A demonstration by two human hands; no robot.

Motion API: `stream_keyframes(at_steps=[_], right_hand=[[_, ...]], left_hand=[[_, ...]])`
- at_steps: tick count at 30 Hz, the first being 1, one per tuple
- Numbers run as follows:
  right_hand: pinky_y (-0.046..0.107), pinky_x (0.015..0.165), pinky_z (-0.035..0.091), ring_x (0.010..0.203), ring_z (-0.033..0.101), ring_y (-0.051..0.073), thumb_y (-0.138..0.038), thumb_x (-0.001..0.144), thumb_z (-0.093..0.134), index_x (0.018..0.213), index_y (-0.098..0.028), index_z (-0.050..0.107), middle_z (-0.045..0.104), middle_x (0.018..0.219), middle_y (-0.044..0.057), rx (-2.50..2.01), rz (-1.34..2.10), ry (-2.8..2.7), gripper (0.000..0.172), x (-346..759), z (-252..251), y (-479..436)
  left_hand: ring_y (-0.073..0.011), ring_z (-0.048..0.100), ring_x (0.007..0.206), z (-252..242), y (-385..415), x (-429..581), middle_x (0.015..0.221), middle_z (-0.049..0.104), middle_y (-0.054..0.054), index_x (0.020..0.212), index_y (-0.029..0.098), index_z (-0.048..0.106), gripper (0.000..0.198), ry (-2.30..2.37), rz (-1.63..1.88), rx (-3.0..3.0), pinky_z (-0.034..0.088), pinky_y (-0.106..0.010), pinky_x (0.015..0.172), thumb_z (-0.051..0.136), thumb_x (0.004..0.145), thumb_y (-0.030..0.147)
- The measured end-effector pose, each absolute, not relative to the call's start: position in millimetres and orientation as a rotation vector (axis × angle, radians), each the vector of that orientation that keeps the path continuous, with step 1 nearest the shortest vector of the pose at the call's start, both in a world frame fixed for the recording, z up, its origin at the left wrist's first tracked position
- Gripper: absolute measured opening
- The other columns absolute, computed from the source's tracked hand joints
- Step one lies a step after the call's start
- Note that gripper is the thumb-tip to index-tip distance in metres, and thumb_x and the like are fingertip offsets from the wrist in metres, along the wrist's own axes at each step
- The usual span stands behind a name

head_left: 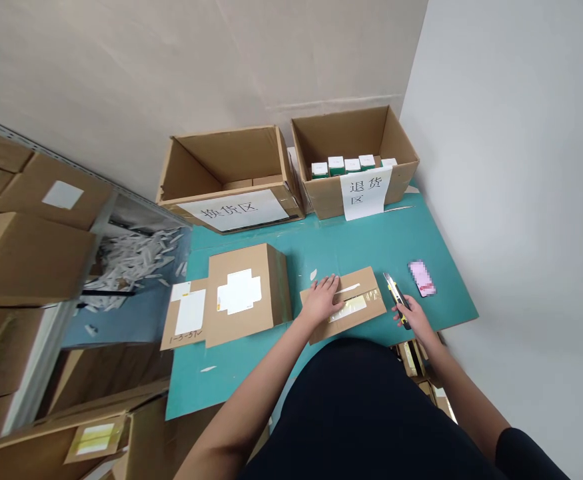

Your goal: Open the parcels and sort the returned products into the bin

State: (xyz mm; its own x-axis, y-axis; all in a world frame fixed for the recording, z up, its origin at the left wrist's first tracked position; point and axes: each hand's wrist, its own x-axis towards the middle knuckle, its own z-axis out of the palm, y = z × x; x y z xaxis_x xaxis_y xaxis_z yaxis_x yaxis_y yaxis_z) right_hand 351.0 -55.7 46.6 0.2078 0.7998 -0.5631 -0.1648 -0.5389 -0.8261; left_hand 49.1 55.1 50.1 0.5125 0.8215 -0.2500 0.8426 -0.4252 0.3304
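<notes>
**A:** Start at the hands. What's the left hand doing?

**B:** It lies open, palm down, fingers spread on a flat taped cardboard parcel. The parcel sits by the near edge of the teal counter.

**A:** And the right hand?

**B:** It's closed around a yellow-and-black utility knife, whose tip points away from the body, just beside the parcel's right end.

**A:** What worries you here?

**B:** If the blade skids on the clear tape, it could reach the flat left hand. The parcel could also slide on the smooth counter under hard pressure, or tip if pushed past the near edge.

**A:** Anything else close by?

**B:** A phone lies right of the knife, and a knife slip could scratch it.

**A:** What about the containers?

**B:** Two open cartons stand along the far edge. The right one, signed as the returns area, holds a row of small white-and-green boxes. The left one, signed as the exchange area, holds a few brown pieces on its floor.
</notes>
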Motion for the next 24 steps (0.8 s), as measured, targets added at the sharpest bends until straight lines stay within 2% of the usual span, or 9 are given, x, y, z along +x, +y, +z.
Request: stream_keyframes(at_steps=[8, 13, 24], right_hand=[[0.021, 0.034, 0.043, 0.048, 0.060, 0.014, -0.048, 0.067, 0.078, 0.105, -0.021, 0.065, 0.069, 0.069, -0.003, -1.687, 1.522, -0.742, 0.048, 361, 56, -52], [0.020, 0.033, 0.041, 0.045, 0.058, 0.012, -0.043, 0.070, 0.076, 0.109, -0.021, 0.067, 0.069, 0.068, -0.003, -1.688, 1.548, -0.803, 0.046, 365, 56, -47], [0.018, 0.030, 0.037, 0.042, 0.057, 0.011, -0.039, 0.072, 0.076, 0.135, -0.023, 0.062, 0.069, 0.068, -0.004, -1.643, 1.614, -0.798, 0.066, 371, 56, -44]], left_hand=[[-0.0327, 0.044, 0.144, 45, 52, 42, 0.153, 0.050, -0.014, 0.145, 0.023, 0.052, 0.052, 1.260, 0.063, 2.448, 0.031, -0.053, 0.121, 0.056, 0.096, 0.039], [-0.0321, 0.048, 0.141, 46, 51, 46, 0.148, 0.056, -0.012, 0.140, 0.025, 0.057, 0.047, 1.273, 0.141, 2.447, 0.034, -0.052, 0.121, 0.058, 0.095, 0.033], [-0.0317, 0.049, 0.140, 45, 47, 48, 0.146, 0.058, -0.012, 0.135, 0.023, 0.062, 0.041, 1.305, 0.148, 2.462, 0.033, -0.052, 0.121, 0.053, 0.095, 0.032]])
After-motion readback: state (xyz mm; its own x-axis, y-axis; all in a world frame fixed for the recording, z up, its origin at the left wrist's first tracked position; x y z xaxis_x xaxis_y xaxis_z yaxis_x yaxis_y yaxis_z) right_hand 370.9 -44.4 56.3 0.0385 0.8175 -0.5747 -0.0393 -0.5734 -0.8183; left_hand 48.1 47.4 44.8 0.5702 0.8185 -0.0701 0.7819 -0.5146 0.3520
